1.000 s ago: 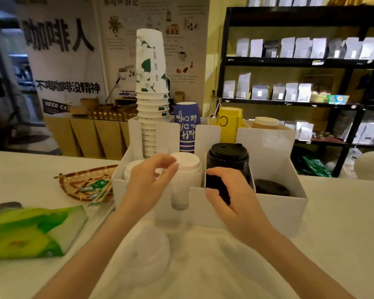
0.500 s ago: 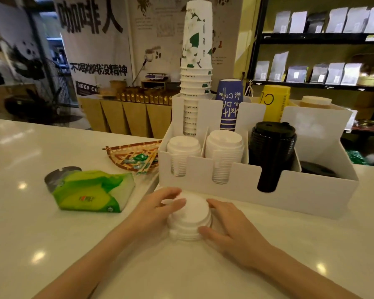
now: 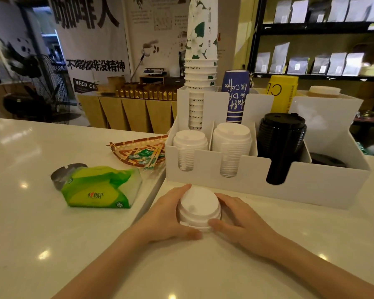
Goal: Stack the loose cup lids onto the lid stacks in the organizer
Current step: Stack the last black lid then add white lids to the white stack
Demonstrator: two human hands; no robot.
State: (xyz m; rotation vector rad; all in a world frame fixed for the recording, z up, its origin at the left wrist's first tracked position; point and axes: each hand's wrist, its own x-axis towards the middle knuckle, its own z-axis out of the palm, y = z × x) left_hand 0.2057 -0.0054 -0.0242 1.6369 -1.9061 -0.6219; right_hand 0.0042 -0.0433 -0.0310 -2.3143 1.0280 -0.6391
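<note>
From the head view, a short pile of loose white lids (image 3: 199, 207) sits on the pale counter (image 3: 203, 266) just in front of the white organizer (image 3: 311, 190), close to its front wall but apart from it. The left hand (image 3: 166, 216) cups the pile's left side and the right hand (image 3: 240, 221) its right, fingers curled against the rim and thumbs meeting the near edge, so the pile is squeezed between both. Behind the front wall stand two white lid stacks (image 3: 190, 141) (image 3: 232, 137) and a taller black lid stack (image 3: 282, 134); paper cup columns (image 3: 200, 61) rise behind them. Left of the hands a seam in the counter runs toward the organizer's corner, and beyond it lie a green tissue pack (image 3: 99, 188) and a woven tray (image 3: 138, 152). The counter nearest the camera lies open.
</note>
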